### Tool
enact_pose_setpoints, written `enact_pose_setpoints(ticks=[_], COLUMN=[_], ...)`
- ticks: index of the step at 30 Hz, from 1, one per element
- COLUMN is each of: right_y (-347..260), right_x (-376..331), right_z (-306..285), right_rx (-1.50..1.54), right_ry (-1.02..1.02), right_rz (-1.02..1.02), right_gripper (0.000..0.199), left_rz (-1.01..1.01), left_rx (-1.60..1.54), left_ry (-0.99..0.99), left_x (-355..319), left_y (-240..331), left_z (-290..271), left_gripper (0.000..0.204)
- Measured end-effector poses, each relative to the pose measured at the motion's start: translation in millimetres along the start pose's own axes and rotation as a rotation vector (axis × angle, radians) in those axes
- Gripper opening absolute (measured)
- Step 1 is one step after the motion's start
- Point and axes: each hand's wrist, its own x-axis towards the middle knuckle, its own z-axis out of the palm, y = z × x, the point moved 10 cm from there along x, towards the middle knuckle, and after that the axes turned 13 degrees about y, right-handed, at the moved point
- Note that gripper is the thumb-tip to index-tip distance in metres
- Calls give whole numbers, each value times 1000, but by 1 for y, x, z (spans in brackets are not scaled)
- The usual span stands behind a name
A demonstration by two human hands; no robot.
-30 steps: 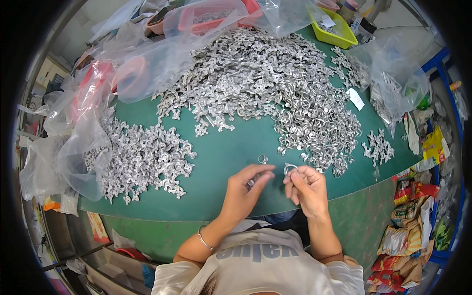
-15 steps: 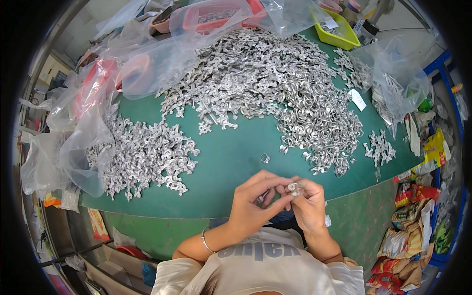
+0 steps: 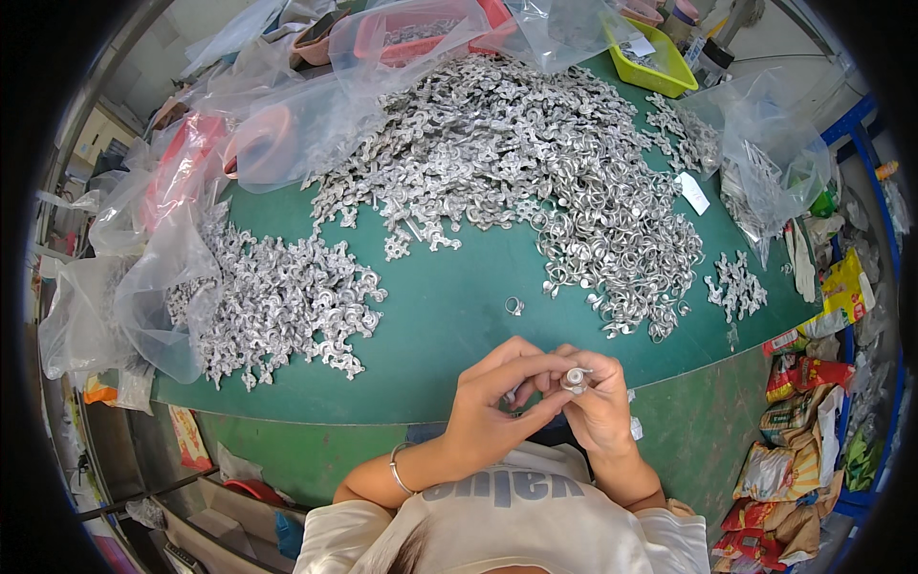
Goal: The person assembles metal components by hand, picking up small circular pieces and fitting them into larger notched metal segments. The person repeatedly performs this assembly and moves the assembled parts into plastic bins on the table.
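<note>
My left hand [image 3: 497, 402] and my right hand [image 3: 598, 407] meet close to my chest, just below the near edge of the green table [image 3: 459, 316]. Both pinch one small silver metal part [image 3: 575, 379], a ring-shaped piece, between their fingertips. A thin bracelet circles my left wrist. One loose metal ring [image 3: 514, 306] lies alone on the green top just beyond my hands. A large heap of silver metal parts [image 3: 535, 163] covers the far middle of the table. A smaller heap [image 3: 287, 301] lies at the left.
Clear plastic bags [image 3: 153, 277] crowd the left and back edges, some holding parts. A yellow-green tray [image 3: 655, 53] and a red tub [image 3: 421, 29] stand at the back. A small cluster of parts [image 3: 734, 285] lies at the right. Packets [image 3: 798, 421] lie beside the table's right side.
My hands have drawn back from the table edge toward my chest and closed together on the small part. The single ring now lies alone on the green top.
</note>
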Motion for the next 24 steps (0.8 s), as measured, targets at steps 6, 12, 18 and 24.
enact_pose_setpoints(ticks=[6,12,18,24], right_y=[1,-28,-38,-48], right_x=[2,18,59,58], right_z=[-4,-15,-2,-22], right_rx=[-75,-816,-1584,-1186], right_ry=[43,192,317,373], right_rz=[-40,-358,-745,-796], right_gripper=[12,20,27,8], left_rz=[19,-666,-675,-757], left_rx=[72,-528,-754,-700], left_ry=[-47,74,95,47], left_x=[4,-5,-2,-10], left_y=[4,-68,-82,-103], left_z=[1,-11,-19,-20], left_gripper=[29,20,22,21])
